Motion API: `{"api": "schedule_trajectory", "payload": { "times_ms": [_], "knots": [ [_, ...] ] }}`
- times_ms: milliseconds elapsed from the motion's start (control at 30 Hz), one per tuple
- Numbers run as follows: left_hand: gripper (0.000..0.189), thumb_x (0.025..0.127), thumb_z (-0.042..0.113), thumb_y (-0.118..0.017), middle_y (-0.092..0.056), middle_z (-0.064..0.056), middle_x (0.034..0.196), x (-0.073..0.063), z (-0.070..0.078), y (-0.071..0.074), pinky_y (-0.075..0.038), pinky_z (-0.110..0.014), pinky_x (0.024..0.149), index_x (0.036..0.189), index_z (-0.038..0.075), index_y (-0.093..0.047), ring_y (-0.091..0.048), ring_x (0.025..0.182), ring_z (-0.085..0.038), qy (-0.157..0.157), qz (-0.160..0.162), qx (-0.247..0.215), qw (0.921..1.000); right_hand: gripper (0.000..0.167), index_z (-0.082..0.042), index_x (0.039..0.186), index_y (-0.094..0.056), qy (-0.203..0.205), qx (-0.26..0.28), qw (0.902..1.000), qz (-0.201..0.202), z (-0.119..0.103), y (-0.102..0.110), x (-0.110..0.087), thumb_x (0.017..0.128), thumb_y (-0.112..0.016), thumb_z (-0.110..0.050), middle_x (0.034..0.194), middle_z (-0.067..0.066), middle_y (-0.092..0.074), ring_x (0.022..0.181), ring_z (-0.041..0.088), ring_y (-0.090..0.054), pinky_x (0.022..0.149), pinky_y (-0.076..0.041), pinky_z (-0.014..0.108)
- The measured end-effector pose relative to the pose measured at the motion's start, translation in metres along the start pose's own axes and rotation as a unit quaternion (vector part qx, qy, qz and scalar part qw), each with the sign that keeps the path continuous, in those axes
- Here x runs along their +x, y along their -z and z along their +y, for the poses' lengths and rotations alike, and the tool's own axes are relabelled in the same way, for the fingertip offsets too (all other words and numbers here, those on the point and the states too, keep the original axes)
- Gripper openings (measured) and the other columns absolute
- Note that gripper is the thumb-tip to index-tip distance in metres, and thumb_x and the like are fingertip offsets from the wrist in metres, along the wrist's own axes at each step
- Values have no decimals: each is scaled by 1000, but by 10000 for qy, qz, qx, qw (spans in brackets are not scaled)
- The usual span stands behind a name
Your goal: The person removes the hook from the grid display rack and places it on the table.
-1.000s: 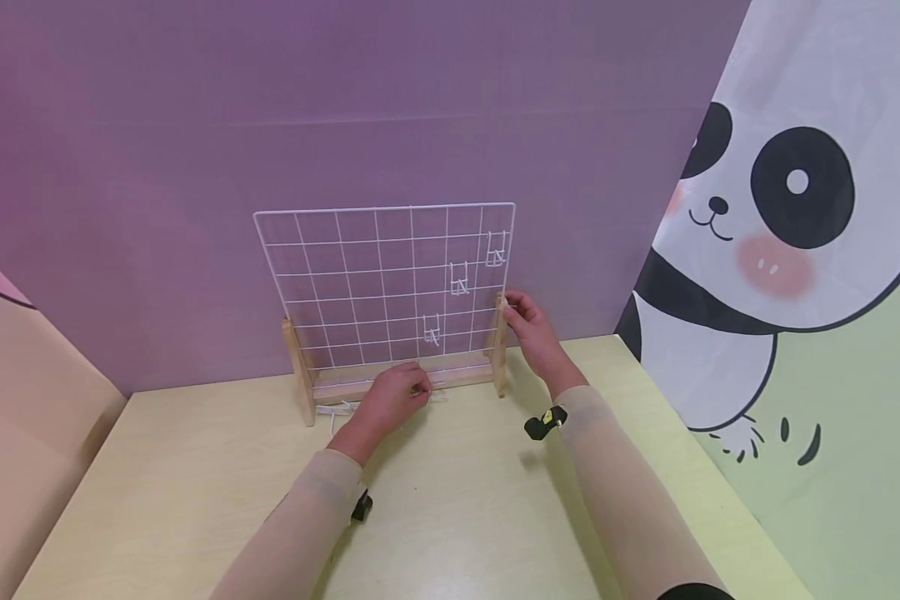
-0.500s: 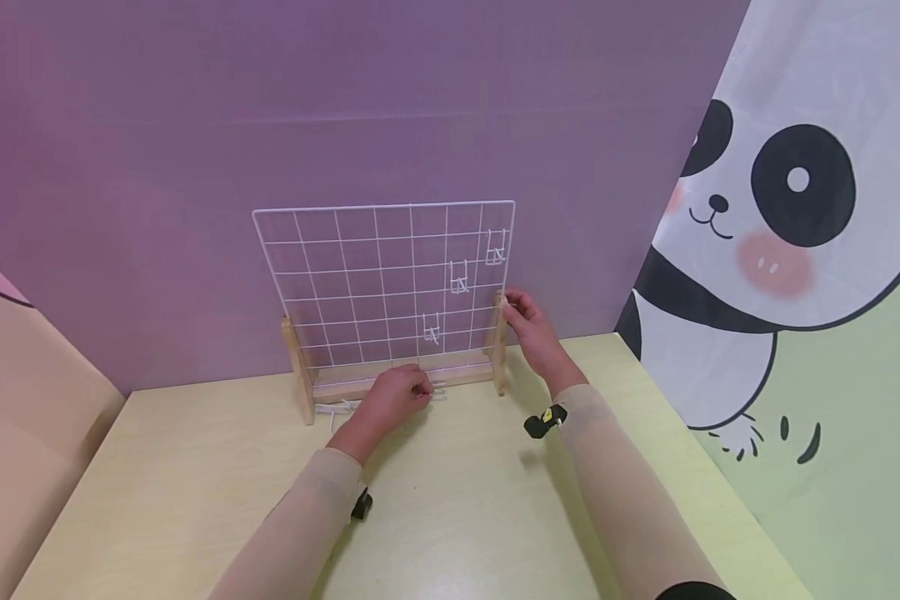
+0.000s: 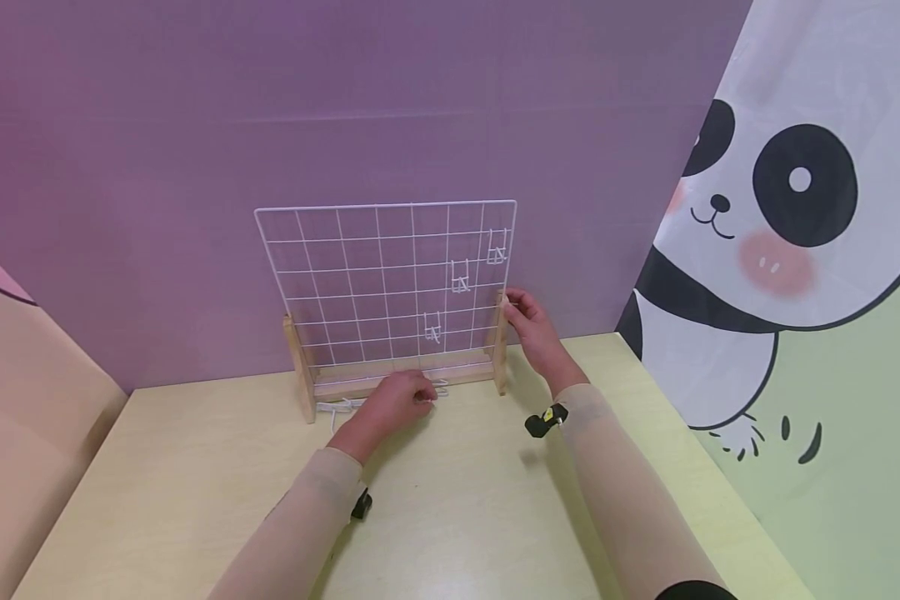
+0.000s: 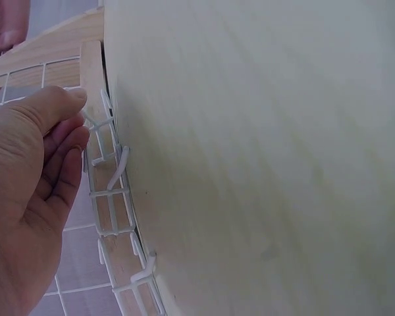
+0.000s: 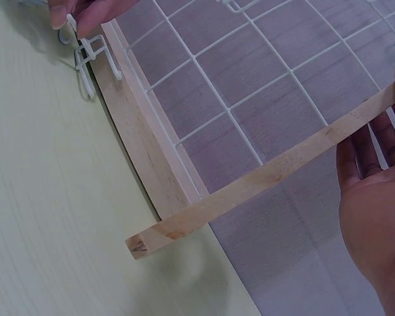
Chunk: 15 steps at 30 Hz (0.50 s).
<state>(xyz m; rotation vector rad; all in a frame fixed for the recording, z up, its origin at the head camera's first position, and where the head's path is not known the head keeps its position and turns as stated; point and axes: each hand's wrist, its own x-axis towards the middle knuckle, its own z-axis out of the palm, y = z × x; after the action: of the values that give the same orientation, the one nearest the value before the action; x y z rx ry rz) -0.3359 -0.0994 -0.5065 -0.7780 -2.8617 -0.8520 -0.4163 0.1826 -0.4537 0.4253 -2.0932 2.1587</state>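
In the head view a white wire grid panel (image 3: 386,205) stands upright between wooden posts. My left hand (image 3: 393,404) is low in front of the grid. Its thumb and fingertips pinch a white wire hook (image 5: 89,52), seen hanging prongs outward in the right wrist view. Further white hooks (image 4: 112,191) lie beside this hand along the wooden base bar (image 5: 141,158). My right hand (image 3: 532,333) holds the top of the right wooden post (image 3: 499,354), its fingers behind the wood. Three hooks hang on the grid in a diagonal: an upper (image 3: 497,254), a middle (image 3: 460,284) and a lower one (image 3: 432,332).
The left wooden post (image 3: 300,375) stands on the pale wooden table (image 3: 450,500). Close behind the stand rises a purple backdrop (image 3: 345,150). A panda-printed sheet (image 3: 832,292) borders the table on the right.
My left hand has come slightly down and to the right, with the hook in its fingertips. The right hand keeps its hold on the post.
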Motion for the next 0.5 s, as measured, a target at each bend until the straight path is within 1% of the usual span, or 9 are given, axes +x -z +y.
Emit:
{"api": "schedule_trajectory", "payload": {
  "times_ms": [233,500],
  "knots": [
    [12,95,0,-85,-68,2,95,0,-2,-1,-62,-37,89,104,7,-83,-66,91,-17,-144,15,101,9998,33,3,146,-56,12,-32,10000,3,-1,0,-1,116,-57,-9,127,1,-63,123,17,-58,126,-39,44],
    [16,94,2,-87,-70,1,99,0,0,-1,-62,-38,93,109,7,-83,-67,95,-18,-60,-16,19,10000,33,-1,146,-58,-101,-125,9999,47,-2,-1,-1,116,-59,-13,128,2,-62,124,18,-58,128,-38,46]
  ]
}}
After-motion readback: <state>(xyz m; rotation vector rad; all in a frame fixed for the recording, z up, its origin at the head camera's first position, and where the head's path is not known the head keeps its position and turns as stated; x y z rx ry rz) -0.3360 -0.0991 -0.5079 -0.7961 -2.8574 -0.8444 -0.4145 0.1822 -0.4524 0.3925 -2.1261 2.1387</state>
